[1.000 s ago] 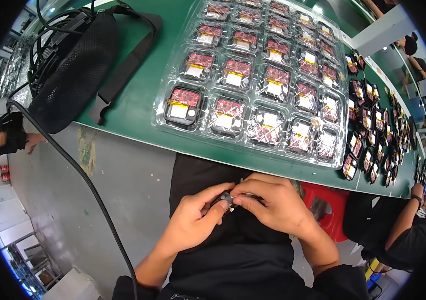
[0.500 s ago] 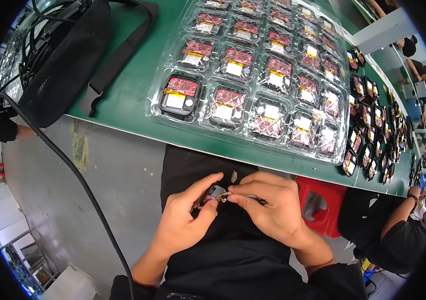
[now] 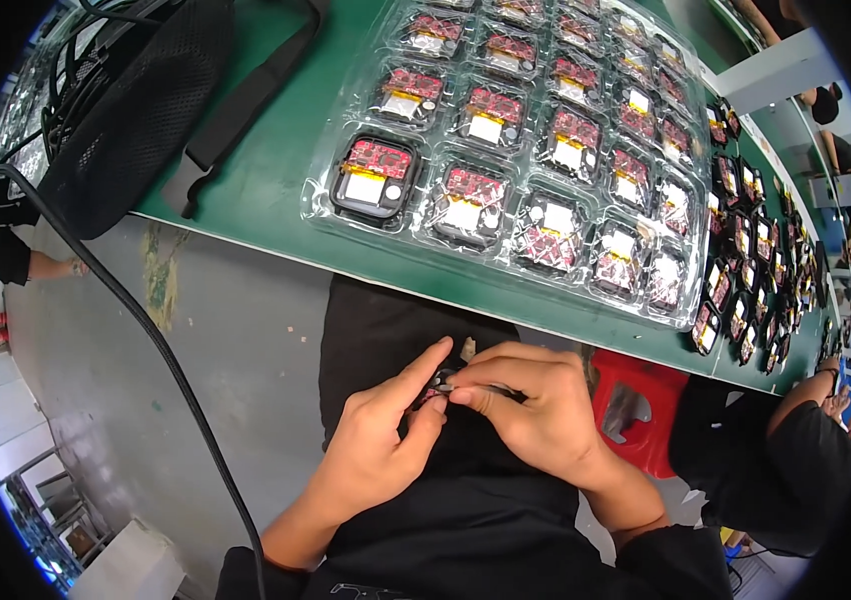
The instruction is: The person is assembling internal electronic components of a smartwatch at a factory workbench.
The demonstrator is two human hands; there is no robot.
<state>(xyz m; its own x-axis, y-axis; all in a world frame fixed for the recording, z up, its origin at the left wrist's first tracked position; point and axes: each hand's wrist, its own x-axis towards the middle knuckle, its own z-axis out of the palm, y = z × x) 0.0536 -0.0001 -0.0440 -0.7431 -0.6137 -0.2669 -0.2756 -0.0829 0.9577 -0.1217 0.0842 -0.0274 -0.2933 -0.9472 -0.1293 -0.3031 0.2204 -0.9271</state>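
Low over my lap, my left hand holds a small black device housing with a red circuit board between thumb and fingers. Most of the housing is hidden by both hands. My right hand comes in from the other side with thumb and forefinger pinched at the device. A slim grey tool, like tweezers, shows partly in that grip; its tip is too small to make out. On the green table beyond lies a clear plastic tray, whose pockets hold several similar housings with red boards.
More housings lie loose along the table's right side. A black mesh bag with a strap rests at the far left. One black cable hangs down the left. A red stool and a seated person are at right.
My right fingers have closed further over the device, covering more of it. The device has tilted in my left hand. The view has shifted slightly, so the tray appears a little further right.
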